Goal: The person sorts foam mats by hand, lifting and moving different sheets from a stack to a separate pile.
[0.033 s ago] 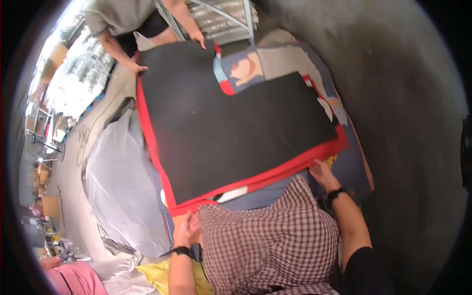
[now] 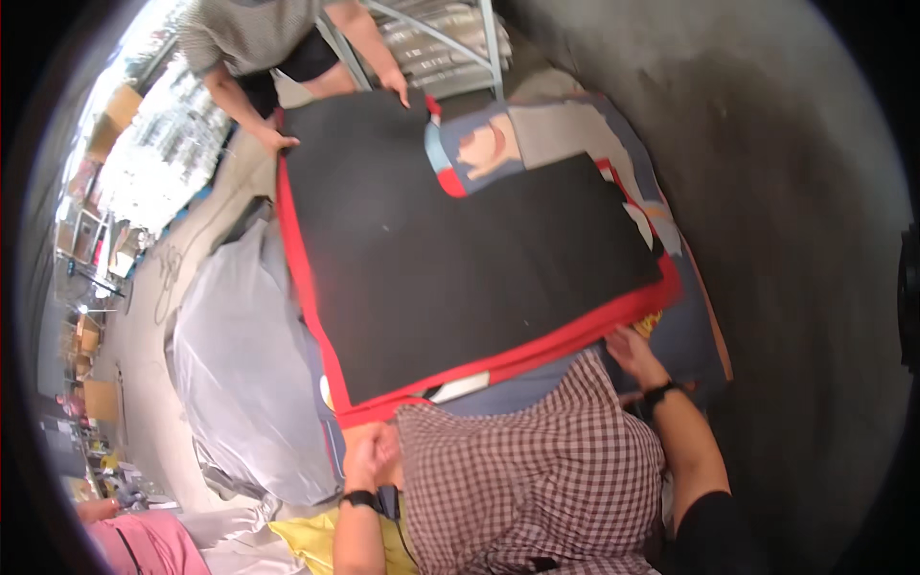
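Observation:
A large black-backed mat (image 2: 422, 278) with red edges lies spread before me, with a rectangular notch at its far right. Its near left corner is at my left hand (image 2: 372, 448), whose curled fingers close on the red border. Farther right, my right hand (image 2: 630, 351) grips the near edge, fingertips partly hidden under it. Beneath lie blue-grey printed mats (image 2: 594, 125), their picture showing through the notch. Across from me another person's hands (image 2: 280, 142) hold the far edge of the black-backed mat.
To the left stands a bulky pile under a grey plastic cover (image 2: 235, 364). Behind the mats a metal rack (image 2: 441, 57) holds stacked bundles. Yellow material (image 2: 307, 539) lies at lower left, near a person in pink (image 2: 153, 544). Concrete floor (image 2: 795, 287) stretches along the right.
The whole scene sits slightly lower and further right in the picture. Both my hands and the other person's stay at the same edges of the mat.

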`<action>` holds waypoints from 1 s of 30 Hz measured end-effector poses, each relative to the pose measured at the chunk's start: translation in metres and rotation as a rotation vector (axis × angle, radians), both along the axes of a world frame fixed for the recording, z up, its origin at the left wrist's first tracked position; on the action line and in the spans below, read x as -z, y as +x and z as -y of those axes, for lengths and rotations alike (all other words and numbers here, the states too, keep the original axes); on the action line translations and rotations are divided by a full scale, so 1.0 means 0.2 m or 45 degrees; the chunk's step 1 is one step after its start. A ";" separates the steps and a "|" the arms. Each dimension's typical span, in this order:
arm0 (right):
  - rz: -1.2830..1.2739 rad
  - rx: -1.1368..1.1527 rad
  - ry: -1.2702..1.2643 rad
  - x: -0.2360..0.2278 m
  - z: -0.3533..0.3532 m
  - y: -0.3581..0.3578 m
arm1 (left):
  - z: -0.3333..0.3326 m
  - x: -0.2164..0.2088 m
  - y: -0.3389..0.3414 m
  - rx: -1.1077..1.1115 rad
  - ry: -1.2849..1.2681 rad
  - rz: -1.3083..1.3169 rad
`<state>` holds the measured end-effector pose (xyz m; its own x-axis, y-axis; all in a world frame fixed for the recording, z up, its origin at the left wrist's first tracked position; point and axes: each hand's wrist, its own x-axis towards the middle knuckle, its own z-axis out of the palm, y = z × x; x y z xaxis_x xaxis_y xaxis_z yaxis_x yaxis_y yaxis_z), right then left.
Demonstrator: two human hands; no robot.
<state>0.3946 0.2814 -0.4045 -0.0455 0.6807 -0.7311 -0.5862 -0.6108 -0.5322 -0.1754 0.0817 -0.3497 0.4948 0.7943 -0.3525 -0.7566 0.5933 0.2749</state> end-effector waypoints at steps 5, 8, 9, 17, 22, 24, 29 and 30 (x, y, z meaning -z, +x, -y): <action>0.103 -0.281 0.026 -0.46 0.47 0.17 | 0.11 -0.43 0.44 -0.250 -0.440 -1.336; 0.128 -0.435 0.026 -0.58 0.59 0.15 | 0.13 -0.59 0.49 -0.295 -0.353 -1.317; 0.187 -0.484 -0.008 -0.59 0.61 0.15 | 0.15 -0.57 0.49 -0.277 -0.329 -1.306; -0.151 -0.105 0.093 -0.56 0.69 0.28 | -0.12 -0.83 0.72 -0.153 -0.109 -1.417; -0.501 0.850 0.221 -0.50 0.34 0.70 | -0.37 -1.26 1.07 -0.127 0.432 -1.314; -0.358 1.059 0.139 -0.39 0.15 0.91 | -0.42 -1.33 1.21 0.041 0.590 -1.244; 0.609 0.366 0.683 -1.08 -0.30 0.29 | -0.41 -1.23 1.35 0.337 0.703 -1.167; 1.347 -0.119 1.049 -1.32 -0.34 0.04 | -0.41 -1.15 1.31 0.309 0.687 -1.219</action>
<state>0.4016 0.3503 -0.1407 0.2127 0.9615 0.1742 0.3581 0.0892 -0.9294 0.0872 0.1637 -0.1199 0.3674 0.8771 -0.3093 0.0233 0.3238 0.9458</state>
